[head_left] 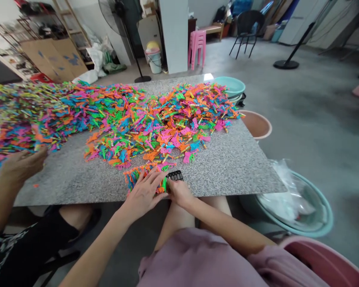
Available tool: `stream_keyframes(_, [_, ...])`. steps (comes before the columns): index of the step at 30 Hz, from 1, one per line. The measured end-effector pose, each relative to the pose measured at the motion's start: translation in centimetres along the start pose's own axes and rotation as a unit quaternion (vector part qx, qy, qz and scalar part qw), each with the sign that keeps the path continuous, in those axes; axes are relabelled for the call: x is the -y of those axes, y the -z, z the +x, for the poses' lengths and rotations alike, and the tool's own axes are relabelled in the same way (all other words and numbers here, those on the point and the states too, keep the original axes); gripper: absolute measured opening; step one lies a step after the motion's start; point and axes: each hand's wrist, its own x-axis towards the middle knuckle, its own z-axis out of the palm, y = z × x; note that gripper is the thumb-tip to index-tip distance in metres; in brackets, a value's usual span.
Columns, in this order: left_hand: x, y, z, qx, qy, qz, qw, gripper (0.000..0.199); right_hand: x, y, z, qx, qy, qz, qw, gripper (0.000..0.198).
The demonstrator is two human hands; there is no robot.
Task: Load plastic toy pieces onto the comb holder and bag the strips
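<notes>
My left hand [145,190] lies with its fingers spread over a tight row of small colourful plastic toys [131,177] near the table's front edge. The row stands in a black grid-like rack [175,175], whose bare right end shows. My right hand [180,193] is closed at that end, its fingertips against the last green and orange pieces; what it pinches is hidden. Just beyond both hands spreads a big loose heap of similar toys [167,131] in pink, orange, green and blue, some pistol-shaped with gold-coloured tubes.
At the left, a co-worker's hand [24,165] reaches toward another heap [32,115] on the speckled grey table [233,167]. Right of the table stand a turquoise basin [231,84], a brown basin [269,129], a green tub with plastic bags [324,207] and a pink tub [332,255].
</notes>
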Motion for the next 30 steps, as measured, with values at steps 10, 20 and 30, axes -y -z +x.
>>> stream_keyframes(10, [0.6, -1.1, 0.2, -0.002, -0.027, 0.082, 0.996, 0.027, -4.6, 4.8, 2.1, -0.059, 0.035, -0.045, 0.997, 0.036])
stream_keyframes(20, [1.1, -1.5, -0.3, -0.029, -0.01, 0.075, 0.997, 0.026, -16.7, 8.1, 1.7, -0.117, 0.16, -0.211, 0.957, 0.039])
stream_keyframes(30, [1.3, -2.2, -0.1, -0.076, -0.027, 0.088, 0.993, 0.026, -7.8, 4.7, 2.6, -0.149, -0.169, -0.125, 0.966, 0.05])
